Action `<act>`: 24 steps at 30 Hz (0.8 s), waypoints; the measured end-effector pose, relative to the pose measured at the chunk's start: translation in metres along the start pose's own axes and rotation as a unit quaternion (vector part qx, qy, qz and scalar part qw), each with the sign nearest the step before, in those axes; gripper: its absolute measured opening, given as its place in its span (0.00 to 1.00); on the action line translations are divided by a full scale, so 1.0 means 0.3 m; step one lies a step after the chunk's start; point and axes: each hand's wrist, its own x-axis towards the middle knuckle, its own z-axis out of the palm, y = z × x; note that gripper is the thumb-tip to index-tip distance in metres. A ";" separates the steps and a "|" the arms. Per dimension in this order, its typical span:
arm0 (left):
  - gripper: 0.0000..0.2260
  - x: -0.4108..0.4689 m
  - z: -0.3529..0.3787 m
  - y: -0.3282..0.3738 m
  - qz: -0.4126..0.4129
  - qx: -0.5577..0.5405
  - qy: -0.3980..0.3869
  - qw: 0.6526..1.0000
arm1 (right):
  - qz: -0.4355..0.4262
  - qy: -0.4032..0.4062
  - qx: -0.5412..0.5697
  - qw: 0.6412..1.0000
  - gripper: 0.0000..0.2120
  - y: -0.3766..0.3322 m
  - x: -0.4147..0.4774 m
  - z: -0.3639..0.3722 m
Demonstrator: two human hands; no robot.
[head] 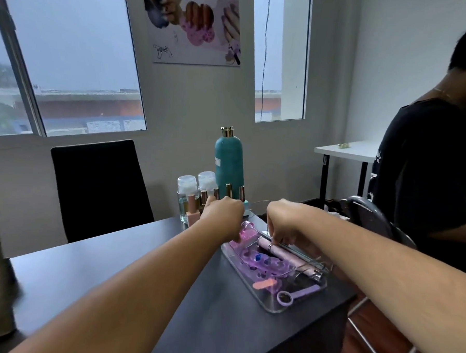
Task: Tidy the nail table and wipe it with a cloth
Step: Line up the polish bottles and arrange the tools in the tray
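Note:
A clear plastic tray [272, 305] lies at the right end of the dark nail table [100, 272]. It holds a pink nail drill pen [284, 254], purple toe separators [259, 264], an orange piece [264, 284], a lilac ring tool [296, 294] and nail clippers [315, 275]. My left hand [221, 216] reaches over the tray's far left corner, fingers curled down on a pink-purple piece [246, 232]. My right hand [286, 222] hovers over the tray's far end, fingertips pinching something thin beside the drill pen; what it is cannot be made out.
Behind the tray stand a tall teal pump bottle [228, 162], two clear bottles [186, 198] and several polish bottles [193, 210]. A black chair [96, 188] faces the table. At right stands a person in a black shirt [428, 186], near a white table [346, 150].

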 end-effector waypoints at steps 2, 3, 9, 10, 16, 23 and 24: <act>0.13 0.001 0.002 -0.010 0.001 0.001 0.028 1.000 | -0.002 0.010 -0.005 1.000 0.10 0.001 -0.004 0.006; 0.10 0.001 0.005 -0.016 0.002 -0.003 0.045 0.999 | -0.003 0.018 -0.008 1.000 0.10 0.001 -0.006 0.009; 0.09 -0.012 0.051 -0.033 -0.005 -0.043 0.097 0.994 | 0.003 0.037 -0.011 0.999 0.09 -0.004 -0.028 0.016; 0.10 -0.016 0.059 -0.032 -0.006 -0.044 0.097 0.994 | 0.004 0.039 -0.010 0.999 0.09 -0.004 -0.031 0.016; 0.18 -0.024 0.073 -0.038 -0.014 -0.034 0.067 0.997 | 0.008 0.033 0.022 0.999 0.09 -0.012 -0.044 0.023; 0.18 -0.085 0.075 -0.092 -0.042 -0.025 0.060 0.997 | -0.003 0.000 0.069 0.998 0.11 -0.081 -0.047 0.036; 0.17 -0.103 0.078 -0.107 -0.048 -0.017 0.069 0.996 | -0.005 -0.011 0.080 0.997 0.12 -0.101 -0.050 0.039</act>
